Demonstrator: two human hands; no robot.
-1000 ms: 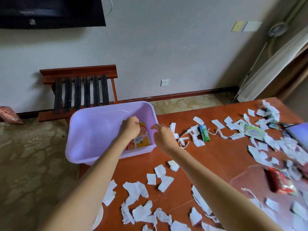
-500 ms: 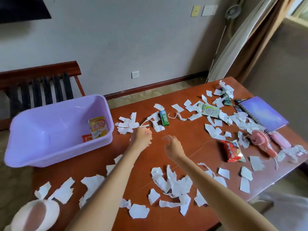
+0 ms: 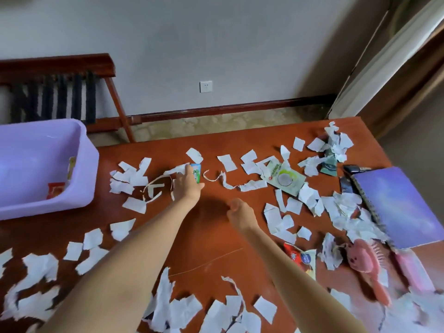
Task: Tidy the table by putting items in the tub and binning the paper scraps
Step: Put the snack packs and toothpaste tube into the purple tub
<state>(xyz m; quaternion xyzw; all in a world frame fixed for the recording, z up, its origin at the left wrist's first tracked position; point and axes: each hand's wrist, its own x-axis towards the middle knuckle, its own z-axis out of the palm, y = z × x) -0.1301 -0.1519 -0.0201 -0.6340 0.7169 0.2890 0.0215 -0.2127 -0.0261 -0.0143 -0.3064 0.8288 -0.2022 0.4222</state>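
Two bare arms reach out over a reddish-brown tabletop (image 3: 228, 140) strewn with torn white paper scraps (image 3: 129, 179). A lilac tub (image 3: 92, 164) sits at the tabletop's left edge and serves here as the marker for everything else.

A yellow packet (image 3: 71, 167) and a red packet (image 3: 55, 189) lie inside the tub against its right wall. Just right of the tub lies a cluster of scraps and thin curled strips. Beyond that cluster from the tub lies a small green packet (image 3: 196, 173), and the left hand (image 3: 187, 188) is at it. The hand's fingers stretch forward along the packet side that faces the tub, and its thumb spreads below the packet's near end. The fingers are not curled round the packet.

The right hand (image 3: 240, 213) is farther from the tub and nearer the person. It hovers over a bare patch with its fingers loosely curled and holds nothing.

Farther right of the tub lies a pale green card pack (image 3: 284, 179) with a round window, among more scraps. At the end of the tabletop opposite the tub lies a purple notebook (image 3: 396, 203). A pink hairbrush (image 3: 367, 263) and a red and white snack packet (image 3: 300, 257) lie nearer the person than the notebook.

Scraps also cover the near edge of the tabletop, from below the tub across to the far right. Behind the tub a wooden rack (image 3: 60, 92) stands against the wall.
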